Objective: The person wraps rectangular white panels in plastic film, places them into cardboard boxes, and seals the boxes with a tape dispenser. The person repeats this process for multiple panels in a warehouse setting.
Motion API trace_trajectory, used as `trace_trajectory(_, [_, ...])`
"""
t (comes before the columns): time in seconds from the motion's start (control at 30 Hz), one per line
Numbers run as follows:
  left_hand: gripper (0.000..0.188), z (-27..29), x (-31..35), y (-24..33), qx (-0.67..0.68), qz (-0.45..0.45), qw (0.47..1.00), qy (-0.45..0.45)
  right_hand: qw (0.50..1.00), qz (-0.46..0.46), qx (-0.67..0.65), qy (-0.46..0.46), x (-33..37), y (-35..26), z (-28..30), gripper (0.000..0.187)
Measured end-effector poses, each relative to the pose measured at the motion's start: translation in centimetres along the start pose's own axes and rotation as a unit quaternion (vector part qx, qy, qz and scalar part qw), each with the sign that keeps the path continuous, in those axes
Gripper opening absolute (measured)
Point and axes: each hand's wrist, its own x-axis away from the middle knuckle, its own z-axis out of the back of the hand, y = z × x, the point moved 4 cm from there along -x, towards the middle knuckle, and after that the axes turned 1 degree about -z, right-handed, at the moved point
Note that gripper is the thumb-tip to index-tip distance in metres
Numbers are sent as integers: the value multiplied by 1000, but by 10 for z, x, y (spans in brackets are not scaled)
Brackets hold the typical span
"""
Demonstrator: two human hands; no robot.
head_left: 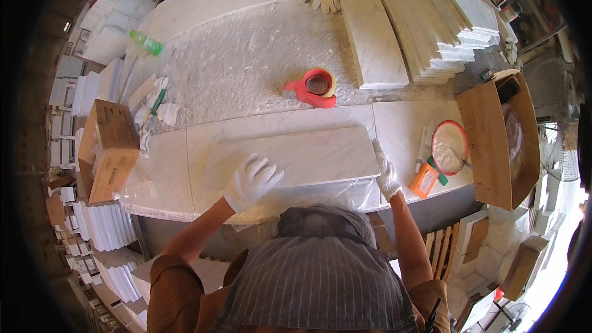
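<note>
In front of me a long white marble slab (302, 155) with faint grey veins lies over the pale stone worktop (163, 151). My left hand (254, 180), in a white knit glove, is at the slab's near left part, its fingers apart and a little bent. At the slab's right end, my gloved right hand (386, 172) grips the short edge; its fingertips run along that end and the thumb is hard to make out. Clear plastic film (345, 197) shows below the slab's front edge.
A red tape dispenser (314, 89) lies beyond the slab. To the right are a red-rimmed bowl of white paste (449, 148), an orange box (424, 180) and an open carton (493, 142). Another carton (111, 148) stands left, a green bottle (146, 43) behind it. Stacked slabs (425, 18) fill the far right.
</note>
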Motion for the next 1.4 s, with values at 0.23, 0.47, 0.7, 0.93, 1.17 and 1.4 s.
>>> trace_trajectory(0.23, [30, -40, 15, 16, 61, 1, 998, -23, 992, -52, -102, -47, -4, 4, 6, 55])
trace_trajectory(0.47, [42, -32, 34, 2, 122, 79, 983, -113, 993, 0, 112, 24, 1, -11, -12, 61])
trace_trajectory(0.7, [52, -52, 159, -47, 191, 696, 681, 123, 960, -60, 242, 124, 13, -42, -11, 52])
trace_trajectory(0.93, [55, -66, 161, -61, 282, 745, 597, 93, 977, -89, 166, 101, 11, -36, -19, 40])
trace_trajectory(1.17, [61, -70, 168, -70, 297, 736, 605, 69, 970, -90, 194, 117, 15, -23, -20, 42])
trace_trajectory(1.4, [66, -36, 61, -68, -14, 655, 755, -18, 968, -115, 205, 87, -37, -41, 25, 45])
